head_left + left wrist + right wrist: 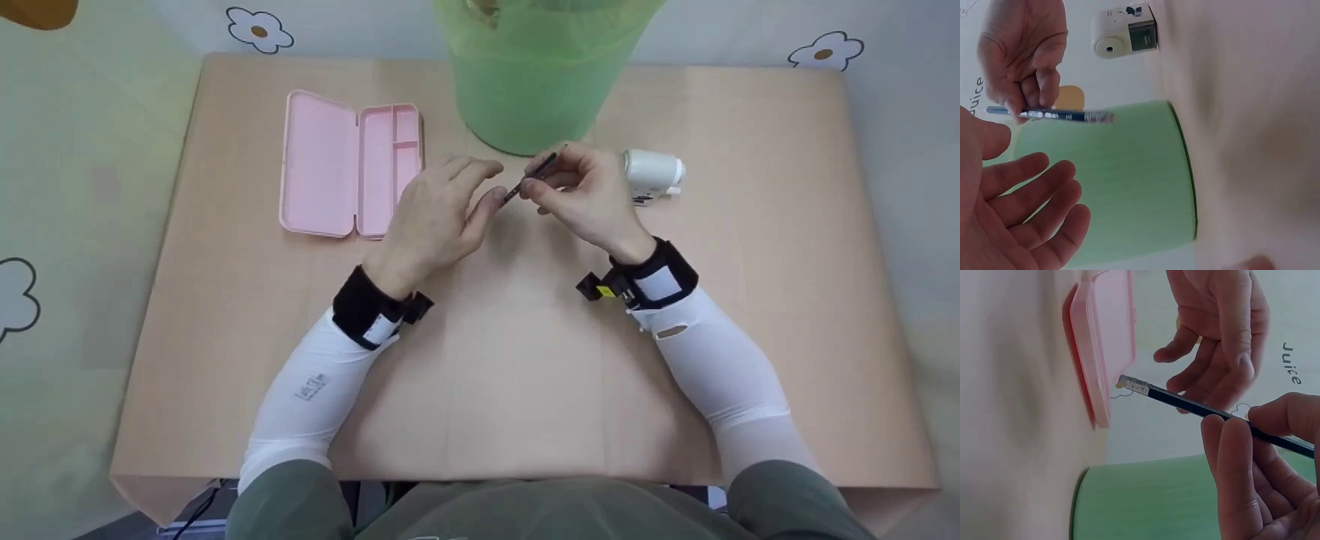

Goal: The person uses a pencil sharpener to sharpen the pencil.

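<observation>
Between thumb and fingers, my right hand (596, 199) pinches a dark pencil (1190, 405) with a metal ferrule and a pale eraser at its free end. The pencil slants above the table, eraser end toward the left hand. My left hand (435, 214) hovers close by, its fingers spread and loosely extended. In both wrist views nothing is held in it, and the pencil's eraser end appears free. To the right of the right hand sits a white pencil sharpener (1110, 46) with a round hole. An open pink pencil case (319, 169) lies just left of the left hand.
A tall green bin (529, 105) with a yellowish liner stands at the table's back, just beyond the hands. Beige cloth covers the table (517, 360). Walls with flower drawings border the back and sides.
</observation>
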### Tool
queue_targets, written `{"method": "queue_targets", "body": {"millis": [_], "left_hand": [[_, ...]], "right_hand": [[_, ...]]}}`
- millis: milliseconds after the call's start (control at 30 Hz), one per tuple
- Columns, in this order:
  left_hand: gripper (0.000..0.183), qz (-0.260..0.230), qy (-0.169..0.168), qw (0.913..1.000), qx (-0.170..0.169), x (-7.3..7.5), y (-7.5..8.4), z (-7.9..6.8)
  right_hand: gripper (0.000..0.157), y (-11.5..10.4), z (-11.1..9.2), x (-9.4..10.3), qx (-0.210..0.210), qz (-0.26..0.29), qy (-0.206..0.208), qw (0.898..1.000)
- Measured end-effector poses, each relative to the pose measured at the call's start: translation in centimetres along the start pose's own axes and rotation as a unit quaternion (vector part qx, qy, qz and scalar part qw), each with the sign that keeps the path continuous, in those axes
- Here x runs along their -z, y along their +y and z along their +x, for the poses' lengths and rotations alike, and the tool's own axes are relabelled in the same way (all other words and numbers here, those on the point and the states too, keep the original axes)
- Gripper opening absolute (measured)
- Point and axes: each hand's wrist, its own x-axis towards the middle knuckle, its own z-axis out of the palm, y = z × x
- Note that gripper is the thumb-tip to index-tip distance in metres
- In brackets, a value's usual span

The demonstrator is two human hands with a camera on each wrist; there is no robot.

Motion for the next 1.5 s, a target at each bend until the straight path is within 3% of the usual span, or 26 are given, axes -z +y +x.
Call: {"method": "queue_targets", "body": {"millis": [200,433,767,1167,1367,1500], "left_hand": [[0.037,-0.025,-0.005,0.9996,-0.016,-1.0,0.4,0.2],[0.022,-0.038,0.024,0.9988,-0.016,-1.2,0.1,-0.1],[0.019,-0.067,0.026,0.9973,-0.015,-1.8,0.1,-0.3],[0.015,-0.067,-0.048,0.9964,0.020,-1.8,-0.2,-0.4],[0.015,-0.070,-0.048,0.9959,0.031,-1.6,-0.4,-0.4],[0.015,-0.062,-0.043,0.9963,0.041,-1.6,-0.6,-0.5]], "right_hand": [[0.012,0.0,-0.4,0.0,0.002,0.036,0.004,0.999],[0.012,-0.1,-0.6,-0.4,0.007,0.075,0.000,0.997],[0.017,0.5,-1.0,-0.7,-0.007,0.074,-0.014,0.997],[0.019,1.7,-1.5,0.2,0.005,0.039,-0.002,0.999],[0.014,1.5,-1.8,1.4,0.013,0.011,0.033,0.999],[0.009,1.3,-2.2,2.5,0.058,-0.052,0.063,0.995]]}}
